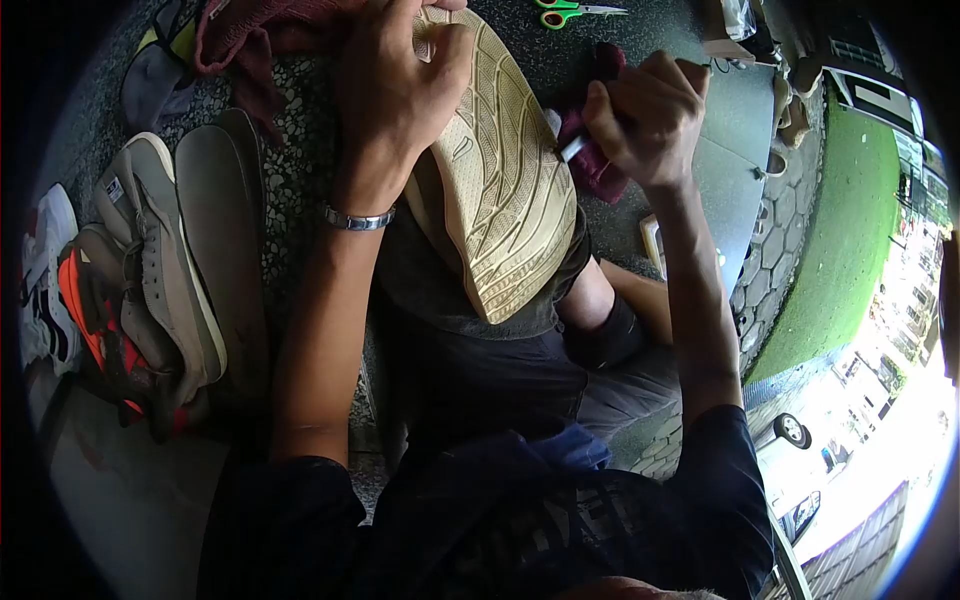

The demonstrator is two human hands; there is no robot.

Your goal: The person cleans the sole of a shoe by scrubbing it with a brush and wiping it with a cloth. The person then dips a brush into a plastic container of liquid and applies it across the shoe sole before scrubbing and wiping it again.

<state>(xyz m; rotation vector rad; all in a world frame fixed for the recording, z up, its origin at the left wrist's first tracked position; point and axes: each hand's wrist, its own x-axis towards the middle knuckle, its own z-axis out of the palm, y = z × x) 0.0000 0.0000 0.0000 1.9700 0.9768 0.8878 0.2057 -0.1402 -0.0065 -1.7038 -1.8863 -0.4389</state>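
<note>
A tan shoe (510,190) lies over my lap with its grooved sole facing up. My left hand (415,85) is closed around its upper left part, thumb bent; the fingertips run out of view at the top. My right hand (650,115) is a fist just right of the sole. From it sticks a short, pale, slim tool (573,149), its end close to the sole's right edge. I cannot tell whether it touches, and most of it is hidden in the fist. Behind this hand lies a dark maroon cloth (598,170).
Green-handled scissors (562,14) lie at the top. Several shoes, among them a grey lace-up shoe (160,250) and an orange-and-black one (90,310), stand at the left. A maroon cloth (245,40) is at upper left. More shoes (795,120) are on the paving at right.
</note>
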